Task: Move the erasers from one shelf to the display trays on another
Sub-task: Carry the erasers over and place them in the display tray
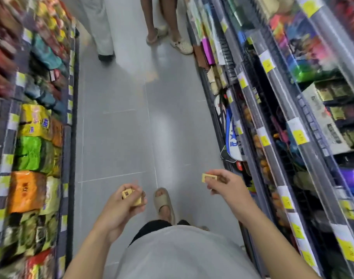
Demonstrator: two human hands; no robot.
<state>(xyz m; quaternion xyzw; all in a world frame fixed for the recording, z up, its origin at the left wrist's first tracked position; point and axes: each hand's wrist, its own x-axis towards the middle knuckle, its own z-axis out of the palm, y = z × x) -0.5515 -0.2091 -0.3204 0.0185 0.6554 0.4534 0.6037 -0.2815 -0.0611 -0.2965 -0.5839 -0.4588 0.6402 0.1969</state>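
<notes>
Below, grey floor tiles (115, 137) run between stocked shelves (293, 137); both hands' fingers (214, 185) pinch yellow erasers (209, 176).

1. Yellow erasers (209, 176) with dark print.
2. Pale grey floor tiles (119, 127).
3. Beige sandal (164, 204); grey shirt (184, 254).
4. Orange (24, 191), green (29, 153) and yellow packets (35, 121) on the left shelf.
5. Yellow price labels (300, 136) on the right shelves.

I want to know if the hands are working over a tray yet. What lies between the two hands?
No tray. In the head view only grey floor and a sandalled foot show between the left hand and right hand.
</notes>
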